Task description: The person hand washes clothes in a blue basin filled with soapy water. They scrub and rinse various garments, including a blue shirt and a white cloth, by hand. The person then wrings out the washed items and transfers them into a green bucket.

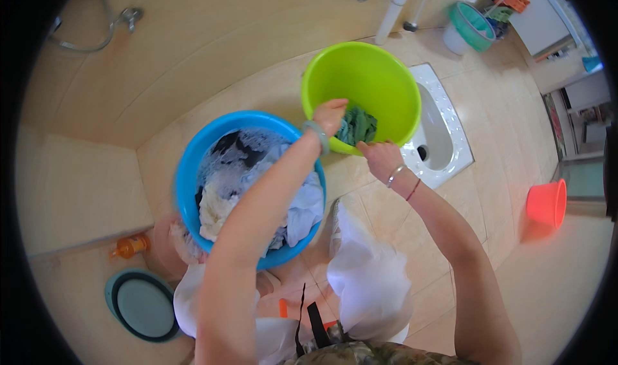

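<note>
A lime-green bucket [360,69] stands ahead of me with a small heap of dark green cloth [358,125] at its bottom. My left hand [330,116] is closed over the bucket's left rim, a pale bangle at its wrist. On the near rim, my right hand [382,159] grips the edge with bent fingers. Left of the bucket sits a round blue tub [188,178] holding sudsy water, white and light-blue clothes [304,207] and some dark cloth [248,151]. My left forearm passes over this tub and hides part of the laundry.
A white squat toilet [444,140] is set in the tiled floor behind and right of the bucket. Farther right stands a red bucket [546,204]. A lined bin [468,29] is at the far right. A grey basin [147,304] and an orange bottle [132,246] lie at lower left.
</note>
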Tool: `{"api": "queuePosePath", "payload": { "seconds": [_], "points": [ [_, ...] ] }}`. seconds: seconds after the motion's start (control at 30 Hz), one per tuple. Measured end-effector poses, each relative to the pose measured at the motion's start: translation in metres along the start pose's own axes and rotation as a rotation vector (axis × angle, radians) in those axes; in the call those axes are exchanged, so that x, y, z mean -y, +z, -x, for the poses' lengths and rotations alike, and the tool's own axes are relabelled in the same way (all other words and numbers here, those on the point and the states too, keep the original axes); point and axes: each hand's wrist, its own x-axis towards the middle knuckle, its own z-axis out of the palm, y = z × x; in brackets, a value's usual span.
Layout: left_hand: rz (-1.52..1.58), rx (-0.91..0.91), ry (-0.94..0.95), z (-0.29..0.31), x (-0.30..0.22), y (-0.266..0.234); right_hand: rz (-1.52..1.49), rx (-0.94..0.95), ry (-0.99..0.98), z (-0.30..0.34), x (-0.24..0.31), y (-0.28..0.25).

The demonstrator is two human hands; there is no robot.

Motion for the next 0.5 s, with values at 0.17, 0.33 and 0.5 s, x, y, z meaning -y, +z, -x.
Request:
{"api": "queuePosePath", "payload": {
  "seconds": [0.17, 0.33, 0.5],
  "points": [
    [0.094, -0.059, 0.029, 0.031, 0.036, 0.018, -0.049, -0.069, -0.047, 0.039, 0.023, 0.001],
    [0.393, -0.112, 0.101, 0.087, 0.066, 0.004, -0.799, -0.354, 0.036, 0.027, 0.071, -0.032],
    [0.234, -0.121, 0.060, 0.132, 0.037, -0.115, -1.258, 0.042, 0.073, -0.049, 0.142, -0.025]
  ]
}}
